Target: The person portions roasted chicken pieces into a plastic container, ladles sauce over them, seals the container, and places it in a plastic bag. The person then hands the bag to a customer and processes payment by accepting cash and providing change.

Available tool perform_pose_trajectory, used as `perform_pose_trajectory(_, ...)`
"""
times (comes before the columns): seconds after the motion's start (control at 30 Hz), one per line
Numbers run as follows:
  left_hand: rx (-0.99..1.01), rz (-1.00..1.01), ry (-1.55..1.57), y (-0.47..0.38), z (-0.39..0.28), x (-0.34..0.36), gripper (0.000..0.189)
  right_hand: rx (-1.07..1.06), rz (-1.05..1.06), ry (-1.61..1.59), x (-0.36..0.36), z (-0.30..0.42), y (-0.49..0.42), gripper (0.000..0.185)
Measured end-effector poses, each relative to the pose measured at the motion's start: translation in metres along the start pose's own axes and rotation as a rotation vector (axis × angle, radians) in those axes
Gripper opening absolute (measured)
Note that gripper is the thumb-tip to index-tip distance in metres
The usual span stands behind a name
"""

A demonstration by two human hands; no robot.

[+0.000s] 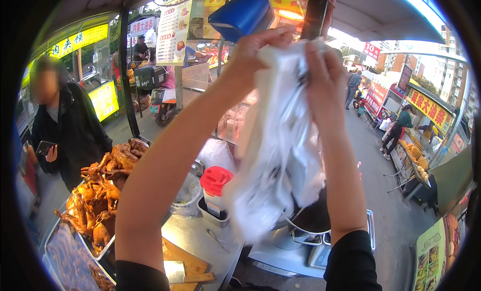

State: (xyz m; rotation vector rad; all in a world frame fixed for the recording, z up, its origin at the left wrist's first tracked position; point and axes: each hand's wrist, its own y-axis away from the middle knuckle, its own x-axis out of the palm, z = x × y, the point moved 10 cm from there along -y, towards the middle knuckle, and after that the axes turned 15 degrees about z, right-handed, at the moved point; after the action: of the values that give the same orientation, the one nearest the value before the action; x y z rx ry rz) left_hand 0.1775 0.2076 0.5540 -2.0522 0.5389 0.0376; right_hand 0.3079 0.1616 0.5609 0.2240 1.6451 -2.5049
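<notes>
Both of my arms are raised, and thin white plastic bags [276, 148] hang between my hands in a blurred bunch. My left hand [265, 44] pinches their upper left edge with bent fingers. On the right side of the top edge, my right hand [325, 71] grips the plastic. A blue plastic container [242, 14] hangs just above my left hand. Behind the lower end of the bags is a dark round pot [313, 217], partly hidden.
Roasted poultry [99, 200] is heaped in metal trays at left. A cleaver [176, 271] lies on a wooden cutting board [191, 255]. A red-lidded container [216, 182] and a scale [319, 255] stand ahead. A person [67, 114] holding a phone stands at left.
</notes>
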Motion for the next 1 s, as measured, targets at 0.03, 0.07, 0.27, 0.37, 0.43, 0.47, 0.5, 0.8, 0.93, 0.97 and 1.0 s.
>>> perform_pose_trajectory(0.03,0.015,0.038,-0.040,-0.008,-0.006,0.013,0.039,-0.037,-0.066,0.111,-0.022,0.011,-0.006,0.028)
perform_pose_trajectory(0.07,0.003,0.047,-0.096,-0.006,-0.008,0.026,0.046,-0.051,-0.124,0.184,-0.042,0.015,-0.015,0.030)
perform_pose_trajectory(0.27,-0.136,0.282,0.216,0.001,0.005,0.087,0.065,-0.125,-0.161,0.591,-0.126,0.009,-0.098,0.031)
perform_pose_trajectory(0.37,-0.030,0.217,0.198,-0.001,0.003,0.095,0.074,-0.126,-0.125,0.632,-0.133,-0.009,-0.132,0.032)
perform_pose_trajectory(0.43,0.070,0.091,0.055,-0.002,0.000,0.089,0.075,-0.112,-0.126,0.649,-0.122,-0.010,-0.141,0.034)
perform_pose_trajectory(0.47,0.121,0.028,-0.017,-0.002,-0.004,0.084,0.076,-0.054,-0.133,0.557,-0.121,-0.018,-0.143,0.033)
perform_pose_trajectory(0.5,0.011,-0.011,-0.084,-0.003,0.009,0.080,0.072,-0.051,-0.138,0.593,-0.119,-0.020,-0.144,0.033)
perform_pose_trajectory(0.8,-0.116,-0.222,-0.253,0.019,0.040,0.047,0.026,0.125,0.033,0.630,-0.113,-0.047,-0.137,0.037)
perform_pose_trajectory(0.93,-0.094,-0.252,-0.325,0.030,0.036,0.048,0.022,0.023,0.043,0.385,-0.113,-0.048,-0.125,0.034)
perform_pose_trajectory(0.97,-0.073,-0.265,-0.342,0.029,0.031,0.049,0.022,-0.030,0.007,0.368,-0.118,-0.047,-0.129,0.033)
perform_pose_trajectory(1.0,-0.040,-0.292,-0.351,0.027,0.027,0.047,0.022,-0.082,-0.024,0.351,-0.119,-0.041,-0.132,0.032)
